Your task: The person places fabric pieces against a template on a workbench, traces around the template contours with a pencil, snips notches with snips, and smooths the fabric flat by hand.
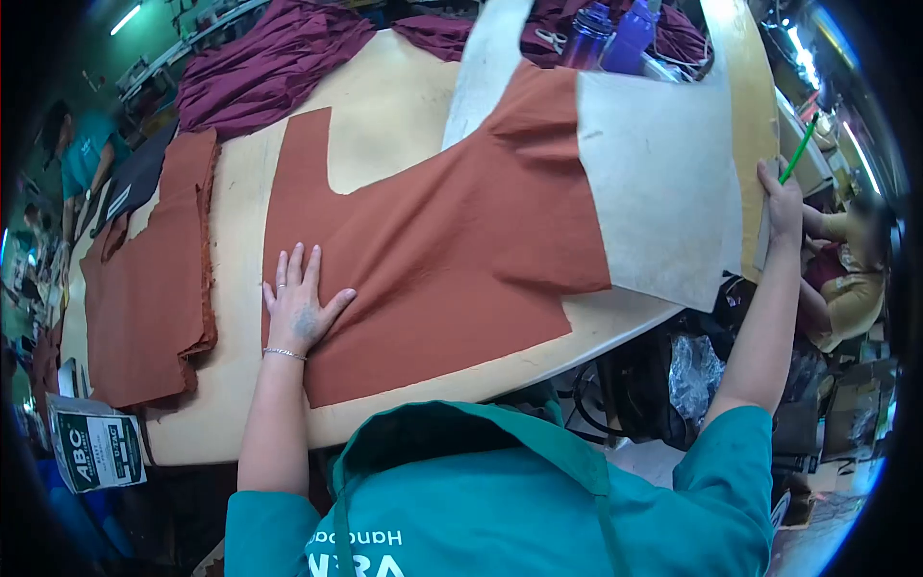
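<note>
My left hand (pixel 303 296) lies flat, fingers spread, on a rust-coloured cut fabric piece (pixel 433 260) with a curved neckline. The fabric is creased and gathered toward its right end. There it overlaps a large white pattern piece (pixel 659 183), whose top edge curves upward. At the table's right edge my right hand (pixel 784 202) is closed around a green pencil (pixel 800 146), which points up past the fingers. Whether that hand also touches the board edge below it, I cannot tell.
A stack of rust fabric pieces (pixel 149 279) lies on the left of the table (pixel 236 212). Maroon cloth (pixel 260 62), purple bottles (pixel 588 37) and scissors (pixel 551 38) are at the back. A labelled packet (pixel 96 447) hangs at the front left corner. Co-workers are on both sides.
</note>
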The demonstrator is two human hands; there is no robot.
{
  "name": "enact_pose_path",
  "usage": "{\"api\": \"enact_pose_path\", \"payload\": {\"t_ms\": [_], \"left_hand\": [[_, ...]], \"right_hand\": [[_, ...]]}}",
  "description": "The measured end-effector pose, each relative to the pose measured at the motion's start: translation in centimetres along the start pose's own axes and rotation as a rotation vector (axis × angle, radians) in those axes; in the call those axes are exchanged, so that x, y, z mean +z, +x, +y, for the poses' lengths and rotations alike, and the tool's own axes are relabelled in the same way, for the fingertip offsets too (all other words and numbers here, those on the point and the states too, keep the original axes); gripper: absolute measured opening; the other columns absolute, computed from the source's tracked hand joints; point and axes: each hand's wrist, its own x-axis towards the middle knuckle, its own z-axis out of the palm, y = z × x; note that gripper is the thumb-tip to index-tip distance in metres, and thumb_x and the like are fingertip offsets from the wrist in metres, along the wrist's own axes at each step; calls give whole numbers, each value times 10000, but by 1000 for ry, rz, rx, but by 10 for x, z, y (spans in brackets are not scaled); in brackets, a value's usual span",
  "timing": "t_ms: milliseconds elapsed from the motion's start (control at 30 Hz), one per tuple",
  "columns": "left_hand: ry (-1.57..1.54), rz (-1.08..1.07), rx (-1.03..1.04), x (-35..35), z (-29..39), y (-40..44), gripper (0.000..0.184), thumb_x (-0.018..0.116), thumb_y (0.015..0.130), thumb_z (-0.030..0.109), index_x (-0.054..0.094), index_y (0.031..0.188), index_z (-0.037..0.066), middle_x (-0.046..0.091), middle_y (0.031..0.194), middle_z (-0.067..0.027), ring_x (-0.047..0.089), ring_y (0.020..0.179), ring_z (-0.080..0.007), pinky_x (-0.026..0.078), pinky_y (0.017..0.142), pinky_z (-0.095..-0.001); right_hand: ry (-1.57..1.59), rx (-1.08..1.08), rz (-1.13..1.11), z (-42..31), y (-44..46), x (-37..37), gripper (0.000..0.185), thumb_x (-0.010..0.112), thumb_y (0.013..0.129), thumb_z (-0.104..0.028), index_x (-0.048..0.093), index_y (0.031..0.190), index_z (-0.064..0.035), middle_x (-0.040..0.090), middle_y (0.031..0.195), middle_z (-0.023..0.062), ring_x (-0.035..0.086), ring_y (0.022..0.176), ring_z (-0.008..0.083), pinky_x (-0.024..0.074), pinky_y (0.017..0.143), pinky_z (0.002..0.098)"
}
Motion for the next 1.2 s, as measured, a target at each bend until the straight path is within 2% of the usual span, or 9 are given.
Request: {"api": "enact_pose_path", "payload": {"t_ms": [233,333,467,667,767,867,1033,1167,1200], "left_hand": [[21,-53,-61,-5,-10,15,878,541,687,650,271,1367,165,188,1436,-95,122,1332,-302,163,980,-619],[37,-63,-25,-17,11,23,879,550,685,646,265,1369,172,179,1439,-94,105,1337,-298,162,989,-611],[-21,-39,393,-22,81,30,764,540,757,565,289,1358,166,189,1436,-88,111,1335,-298,166,994,-605],[-339,191,548,-14,140,127,556,515,828,431,437,1267,97,384,1324,-135,316,1245,-328,275,997,-477],[-618,191,491,-11,167,194,513,529,826,383,497,1192,26,474,1224,-184,440,1136,-339,347,957,-394],[-542,89,373,-10,189,240,516,555,808,371,521,1145,-18,500,1167,-222,488,1078,-342,392,916,-363],[-340,-135,251,3,214,277,588,689,719,308,497,1157,-35,556,1096,-215,550,1009,-310,436,855,-357],[-331,-336,296,12,210,299,465,630,754,352,567,1065,13,598,1032,-174,560,995,-297,431,858,-360],[-427,-267,284,17,209,302,442,610,768,348,575,1043,4,601,1024,-179,563,983,-304,432,849,-362]], "right_hand": [[21,-214,333,0,4,14,392,627,822,-150,497,1152,15,582,1047,59,540,917,114,398,827,239],[-212,-317,527,2,-4,26,384,640,813,-141,510,1139,14,587,1030,49,531,910,102,393,818,235],[-53,-416,487,11,-21,41,366,646,807,-128,521,1114,27,587,1025,51,524,906,100,384,818,230],[-60,-387,535,0,-64,51,369,642,806,-112,510,1120,31,551,1089,65,496,967,125,353,870,238],[-38,-333,565,-5,-91,54,380,620,815,-79,482,1151,32,527,1123,78,478,1009,148,339,897,257],[104,-307,607,18,-113,39,390,573,833,-32,441,1195,29,509,1171,93,466,1058,161,331,930,295],[44,-326,737,27,-143,31,425,577,827,-30,427,1223,11,494,1209,98,460,1093,171,331,945,298],[118,-299,743,41,-158,17,399,579,828,-41,450,1204,-9,512,1187,101,487,1067,178,360,927,304],[154,-298,718,40,-157,17,389,579,828,-44,459,1197,-14,517,1182,101,494,1059,180,370,921,307]]}}
